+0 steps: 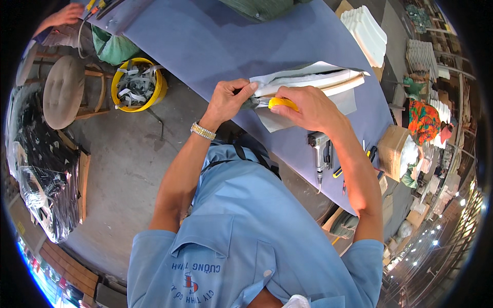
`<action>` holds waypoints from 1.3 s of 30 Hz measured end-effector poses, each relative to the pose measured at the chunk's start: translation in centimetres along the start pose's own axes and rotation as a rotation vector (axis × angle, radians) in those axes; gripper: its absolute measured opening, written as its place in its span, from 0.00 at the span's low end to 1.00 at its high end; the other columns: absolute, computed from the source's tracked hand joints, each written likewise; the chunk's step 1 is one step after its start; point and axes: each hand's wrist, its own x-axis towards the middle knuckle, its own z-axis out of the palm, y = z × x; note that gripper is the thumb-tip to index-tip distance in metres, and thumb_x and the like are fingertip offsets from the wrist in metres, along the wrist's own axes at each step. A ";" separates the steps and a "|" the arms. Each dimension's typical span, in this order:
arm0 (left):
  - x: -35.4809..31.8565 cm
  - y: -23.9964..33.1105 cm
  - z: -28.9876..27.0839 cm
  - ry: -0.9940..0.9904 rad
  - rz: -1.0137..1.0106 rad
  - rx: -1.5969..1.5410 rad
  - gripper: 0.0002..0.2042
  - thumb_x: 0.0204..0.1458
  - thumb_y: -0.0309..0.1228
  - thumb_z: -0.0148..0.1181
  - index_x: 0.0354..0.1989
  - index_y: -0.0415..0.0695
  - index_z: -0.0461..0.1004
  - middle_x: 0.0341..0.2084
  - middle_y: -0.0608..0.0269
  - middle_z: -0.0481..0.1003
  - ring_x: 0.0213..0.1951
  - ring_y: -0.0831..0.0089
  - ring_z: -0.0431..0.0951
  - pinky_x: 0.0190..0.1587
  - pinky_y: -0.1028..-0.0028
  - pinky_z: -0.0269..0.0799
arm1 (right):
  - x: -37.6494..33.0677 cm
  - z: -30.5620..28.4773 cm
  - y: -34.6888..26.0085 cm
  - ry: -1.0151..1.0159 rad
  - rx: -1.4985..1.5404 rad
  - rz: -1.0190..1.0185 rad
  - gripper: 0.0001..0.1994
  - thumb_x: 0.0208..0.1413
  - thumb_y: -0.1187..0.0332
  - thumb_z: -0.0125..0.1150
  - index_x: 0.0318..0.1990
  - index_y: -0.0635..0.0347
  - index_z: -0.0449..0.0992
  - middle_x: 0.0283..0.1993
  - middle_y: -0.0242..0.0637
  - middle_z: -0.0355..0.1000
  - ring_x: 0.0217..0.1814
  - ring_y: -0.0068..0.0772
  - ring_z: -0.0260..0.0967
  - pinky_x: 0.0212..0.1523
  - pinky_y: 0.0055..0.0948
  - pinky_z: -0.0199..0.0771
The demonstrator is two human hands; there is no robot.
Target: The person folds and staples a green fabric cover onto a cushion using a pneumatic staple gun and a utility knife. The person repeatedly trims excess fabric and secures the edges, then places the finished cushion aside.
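Observation:
On the blue-grey tabletop lies a curved, padded piece (313, 79) with white foam and a pale wooden edge, wrapped partly in grey fabric (341, 101). My left hand (229, 100), with a bracelet at its wrist, is closed in a pinch on the dark fabric at the left end of this piece. In my right hand (313, 107) is a pair of yellow-handled scissors (284, 104), its metal end pointing left toward my left fingers. The blade tips are partly hidden at the fabric.
An air stapler (321, 154) lies near the table's front edge, beside a yellow-and-black hand tool (337, 173). A yellow bucket (162, 91) of fabric scraps and a round padded stool (64, 92) stand left. White curved parts (363, 33) are stacked beyond the table. Another person's hand (64, 15) shows upper left.

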 end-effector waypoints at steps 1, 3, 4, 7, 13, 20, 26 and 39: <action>-0.1 0.0 0.1 0.006 0.000 -0.013 0.17 0.67 0.38 0.63 0.32 0.35 0.80 0.21 0.79 0.66 0.28 0.86 0.60 0.29 0.77 0.58 | 0.0 0.2 0.1 0.012 -0.001 -0.009 0.17 0.64 0.52 0.63 0.40 0.58 0.76 0.31 0.47 0.77 0.34 0.58 0.75 0.35 0.50 0.71; -0.1 -0.1 0.2 0.020 0.007 -0.026 0.16 0.67 0.38 0.63 0.32 0.35 0.80 0.21 0.79 0.66 0.28 0.86 0.59 0.29 0.76 0.57 | 0.0 0.4 0.1 0.020 -0.006 -0.015 0.17 0.64 0.52 0.64 0.40 0.58 0.76 0.31 0.47 0.77 0.33 0.58 0.74 0.34 0.49 0.70; -0.1 -0.3 0.3 0.030 0.014 -0.026 0.16 0.67 0.38 0.64 0.32 0.35 0.80 0.21 0.79 0.65 0.28 0.86 0.59 0.29 0.76 0.57 | 0.0 0.4 0.1 0.016 -0.012 -0.012 0.17 0.64 0.52 0.64 0.40 0.58 0.76 0.31 0.47 0.77 0.33 0.58 0.75 0.34 0.49 0.70; -0.2 -0.6 0.4 0.047 0.011 -0.020 0.16 0.67 0.38 0.64 0.33 0.35 0.81 0.21 0.79 0.65 0.28 0.86 0.59 0.29 0.76 0.57 | 0.1 0.3 -0.3 0.001 -0.036 0.013 0.18 0.65 0.50 0.61 0.40 0.57 0.76 0.33 0.46 0.79 0.36 0.58 0.76 0.36 0.52 0.73; -0.5 -0.2 0.4 0.076 -0.002 0.027 0.17 0.66 0.40 0.64 0.33 0.35 0.82 0.19 0.75 0.69 0.26 0.85 0.62 0.27 0.75 0.61 | 0.1 0.8 0.2 0.010 -0.074 0.033 0.19 0.66 0.47 0.59 0.42 0.56 0.76 0.34 0.46 0.80 0.38 0.57 0.78 0.37 0.53 0.75; -0.1 -1.0 0.3 0.075 0.038 0.053 0.17 0.66 0.38 0.64 0.30 0.36 0.80 0.18 0.74 0.67 0.25 0.85 0.61 0.26 0.75 0.59 | -0.3 0.9 0.6 0.050 -0.049 0.036 0.18 0.65 0.48 0.61 0.42 0.55 0.75 0.34 0.45 0.80 0.38 0.57 0.78 0.37 0.53 0.75; -0.2 -1.0 0.2 0.061 0.046 0.054 0.17 0.66 0.37 0.63 0.30 0.35 0.79 0.18 0.74 0.68 0.25 0.85 0.62 0.26 0.74 0.59 | -0.3 0.8 1.0 0.018 0.030 0.069 0.18 0.64 0.49 0.63 0.41 0.56 0.77 0.32 0.44 0.79 0.36 0.55 0.77 0.36 0.50 0.73; -2.7 0.3 -1.5 -0.035 0.242 0.352 0.28 0.60 0.38 0.68 0.66 0.40 0.72 0.63 0.46 0.75 0.51 0.56 0.84 0.40 0.69 0.82 | -1.5 -1.3 0.8 0.124 0.414 0.167 0.14 0.64 0.57 0.67 0.45 0.60 0.81 0.33 0.36 0.79 0.31 0.33 0.73 0.35 0.34 0.70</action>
